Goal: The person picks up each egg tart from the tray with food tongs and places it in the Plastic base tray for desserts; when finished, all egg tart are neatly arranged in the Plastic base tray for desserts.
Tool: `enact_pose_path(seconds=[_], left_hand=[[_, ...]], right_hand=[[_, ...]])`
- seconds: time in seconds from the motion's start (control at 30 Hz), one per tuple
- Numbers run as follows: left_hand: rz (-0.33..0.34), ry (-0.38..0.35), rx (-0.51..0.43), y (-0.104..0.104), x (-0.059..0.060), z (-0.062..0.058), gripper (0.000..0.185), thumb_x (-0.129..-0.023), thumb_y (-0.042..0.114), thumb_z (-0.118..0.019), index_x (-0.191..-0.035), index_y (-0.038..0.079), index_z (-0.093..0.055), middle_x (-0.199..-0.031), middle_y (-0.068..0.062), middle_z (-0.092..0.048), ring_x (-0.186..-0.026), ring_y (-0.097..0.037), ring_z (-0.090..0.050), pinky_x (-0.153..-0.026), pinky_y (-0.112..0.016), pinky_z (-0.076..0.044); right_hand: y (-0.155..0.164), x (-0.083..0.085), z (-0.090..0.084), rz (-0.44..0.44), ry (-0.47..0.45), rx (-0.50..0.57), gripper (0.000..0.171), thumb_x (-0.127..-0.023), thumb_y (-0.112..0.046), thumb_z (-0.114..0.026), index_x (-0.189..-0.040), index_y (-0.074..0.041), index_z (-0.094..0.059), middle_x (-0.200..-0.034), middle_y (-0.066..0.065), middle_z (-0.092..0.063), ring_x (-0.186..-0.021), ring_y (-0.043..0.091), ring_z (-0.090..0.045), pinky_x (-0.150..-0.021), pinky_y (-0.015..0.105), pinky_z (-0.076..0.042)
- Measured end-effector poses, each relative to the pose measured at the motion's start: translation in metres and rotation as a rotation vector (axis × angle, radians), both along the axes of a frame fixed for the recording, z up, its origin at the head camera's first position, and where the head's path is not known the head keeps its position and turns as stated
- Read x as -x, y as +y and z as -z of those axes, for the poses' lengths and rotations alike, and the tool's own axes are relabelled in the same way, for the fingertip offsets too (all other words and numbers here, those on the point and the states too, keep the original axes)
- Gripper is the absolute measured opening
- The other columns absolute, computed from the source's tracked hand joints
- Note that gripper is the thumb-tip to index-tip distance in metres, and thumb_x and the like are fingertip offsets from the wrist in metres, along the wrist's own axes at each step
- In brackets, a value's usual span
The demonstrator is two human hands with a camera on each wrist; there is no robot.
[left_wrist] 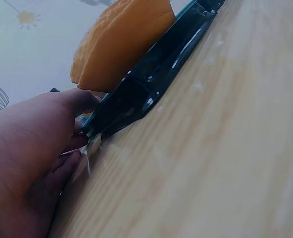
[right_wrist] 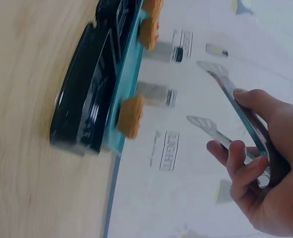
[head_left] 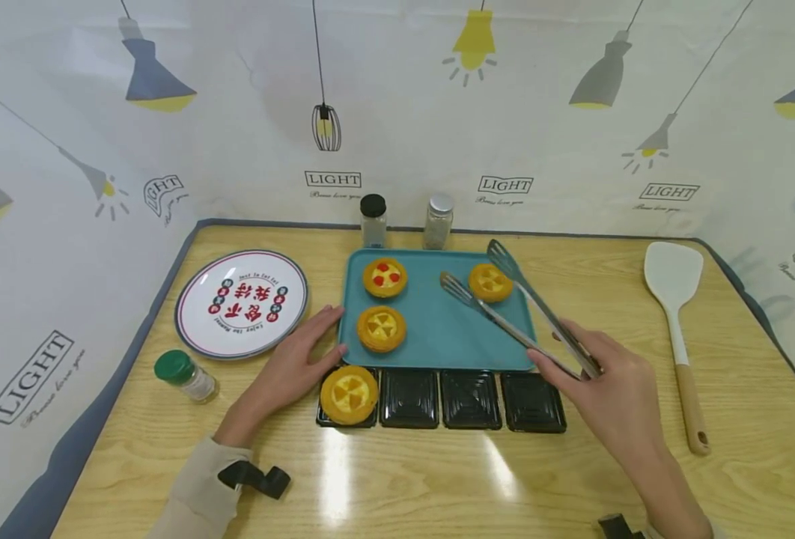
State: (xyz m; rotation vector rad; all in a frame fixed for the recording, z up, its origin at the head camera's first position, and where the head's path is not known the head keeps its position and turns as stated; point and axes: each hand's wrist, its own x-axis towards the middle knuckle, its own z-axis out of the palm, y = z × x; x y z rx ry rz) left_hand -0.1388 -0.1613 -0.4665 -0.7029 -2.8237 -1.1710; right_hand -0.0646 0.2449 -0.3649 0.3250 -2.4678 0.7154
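Observation:
My right hand (head_left: pixel 606 382) grips metal tongs (head_left: pixel 505 299), whose open tips hang above the teal tray (head_left: pixel 438 337) on either side of an egg tart (head_left: pixel 490 282). Two more tarts lie on the tray: one with red dots (head_left: pixel 385 277) and a plain one (head_left: pixel 381 328). A fourth tart (head_left: pixel 349 394) sits in the leftmost of several black cups (head_left: pixel 471 399) in front of the tray. My left hand (head_left: pixel 296 359) lies flat on the table, fingers touching the tray's left front corner. The left wrist view shows the tart (left_wrist: pixel 121 42) and the black cup (left_wrist: pixel 151 84) beside the fingers (left_wrist: pixel 69 158).
A printed plate (head_left: pixel 241 302) lies left of the tray, a green-lidded jar (head_left: pixel 185 376) in front of it. Two shakers (head_left: pixel 373 220) (head_left: pixel 438 220) stand behind the tray. A white spatula (head_left: pixel 677 329) lies at the right. Printed backdrop walls enclose the table.

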Motion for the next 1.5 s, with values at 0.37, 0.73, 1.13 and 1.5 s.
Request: enact_pose_path(seconds=[0.37, 0.73, 1.13, 1.5], left_hand=[[0.0, -0.006, -0.001, -0.001, -0.001, 0.002, 0.063, -0.099, 0.036, -0.059, -0.153, 0.016, -0.035, -0.157, -0.007, -0.032, -0.145, -0.024, -0.024, -0.116, -0.049, -0.021], [0.001, 0.031, -0.004, -0.001, 0.002, 0.003, 0.062, -0.099, 0.036, -0.059, -0.153, 0.016, -0.037, -0.156, -0.007, -0.034, -0.144, -0.024, -0.026, -0.116, -0.049, -0.023], [-0.01, 0.009, 0.004, 0.0, 0.0, 0.003, 0.062, -0.099, 0.037, -0.059, -0.153, 0.018, -0.035, -0.156, -0.007, -0.032, -0.144, -0.023, -0.026, -0.116, -0.048, -0.022], [-0.011, -0.002, 0.004, 0.0, 0.0, 0.001, 0.062, -0.099, 0.036, -0.059, -0.153, 0.019, -0.035, -0.157, -0.006, -0.032, -0.144, -0.023, -0.025, -0.116, -0.049, -0.022]], right_hand=[[0.024, 0.021, 0.017, 0.185, -0.108, -0.044, 0.056, -0.075, -0.039, -0.085, -0.113, 0.001, -0.072, -0.071, 0.012, -0.065, -0.04, 0.013, -0.033, -0.035, 0.027, -0.024], [0.028, 0.026, 0.026, 0.192, -0.15, -0.042, 0.059, -0.074, -0.04, -0.086, -0.112, 0.003, -0.072, -0.087, 0.022, -0.071, -0.044, 0.016, -0.042, -0.036, 0.029, -0.031], [0.027, 0.028, 0.029, 0.172, -0.189, -0.069, 0.058, -0.077, -0.043, -0.082, -0.112, 0.002, -0.072, -0.086, 0.022, -0.071, -0.047, 0.017, -0.047, -0.035, 0.028, -0.033], [0.03, 0.029, 0.029, 0.158, -0.169, -0.061, 0.054, -0.076, -0.04, -0.084, -0.111, 0.0, -0.074, -0.071, 0.014, -0.068, -0.041, 0.011, -0.039, -0.034, 0.027, -0.029]])
